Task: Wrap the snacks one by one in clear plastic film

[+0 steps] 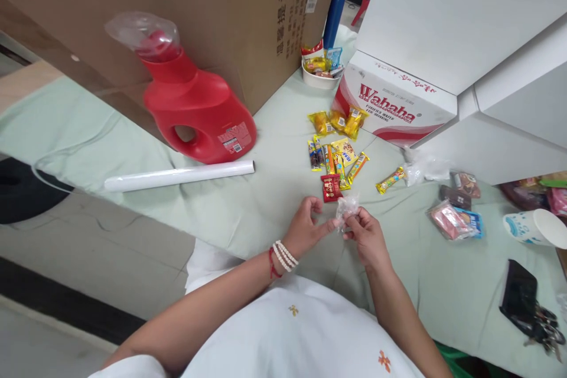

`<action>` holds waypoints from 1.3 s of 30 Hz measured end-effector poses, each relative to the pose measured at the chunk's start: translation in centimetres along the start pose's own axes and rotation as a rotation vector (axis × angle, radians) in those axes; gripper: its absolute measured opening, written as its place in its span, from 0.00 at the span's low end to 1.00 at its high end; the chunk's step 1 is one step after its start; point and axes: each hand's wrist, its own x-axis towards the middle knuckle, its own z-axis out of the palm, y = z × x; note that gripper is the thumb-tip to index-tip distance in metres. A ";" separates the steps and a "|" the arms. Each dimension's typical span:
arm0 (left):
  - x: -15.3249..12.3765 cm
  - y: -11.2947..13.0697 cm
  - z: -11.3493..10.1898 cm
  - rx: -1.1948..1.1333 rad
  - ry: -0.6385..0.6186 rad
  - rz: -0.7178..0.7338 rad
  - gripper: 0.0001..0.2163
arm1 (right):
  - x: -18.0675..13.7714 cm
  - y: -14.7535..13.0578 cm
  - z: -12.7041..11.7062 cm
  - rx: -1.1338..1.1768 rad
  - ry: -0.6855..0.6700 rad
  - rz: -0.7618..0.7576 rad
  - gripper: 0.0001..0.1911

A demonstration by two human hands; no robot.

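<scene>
Clear crinkled plastic [348,207], perhaps a small bag, is pinched between the thumb and fingers of my right hand [365,236]. From the other side, the outstretched thumb of my left hand [310,225] reaches the plastic's edge. The left fingers are loosely curled and apart from that thumb, with nothing between them. Just beyond my hands lies a red snack packet [331,188]. Behind it are several yellow and orange snack sticks [339,170], dark-wrapped sticks [315,154] and a cream packet [344,151].
A red detergent jug [208,106] stands by a large cardboard box [230,18], with a white roll [181,176] in front. Farther back are a snack-filled bowl [319,80] and a Wahaha carton [394,100]. To the right are a paper cup [535,228], a phone [519,295] and keys [548,328].
</scene>
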 end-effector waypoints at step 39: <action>-1.4 0.4 2.1 -0.177 -0.222 -0.505 0.17 | -9.0 0.7 -5.0 -0.816 -0.178 -0.622 0.09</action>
